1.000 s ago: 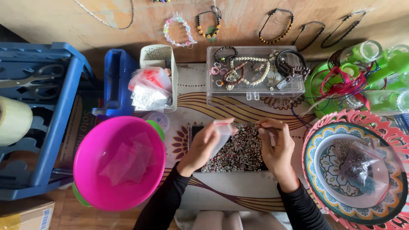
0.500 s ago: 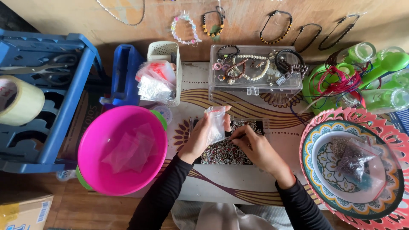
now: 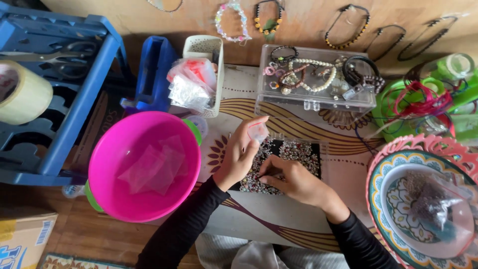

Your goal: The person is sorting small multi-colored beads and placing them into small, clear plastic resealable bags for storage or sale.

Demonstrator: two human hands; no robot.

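Beads (image 3: 294,152) lie on a dark mat under both hands. Left hand (image 3: 241,152) pinches a small clear bag (image 3: 259,132) upright, mouth up for filling; right hand (image 3: 291,179), fingertips closed, picks beads just beside it.

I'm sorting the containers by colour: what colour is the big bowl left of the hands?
Bright pink bowl, seen clearly in the head view, with clear plastic bags inside.

A pink bowl (image 3: 144,167) with clear bags sits at nine o'clock. At twelve, a clear box (image 3: 314,82) holds bracelets. A patterned plate (image 3: 423,199) lies at four, a tape roll (image 3: 22,92) at ten.
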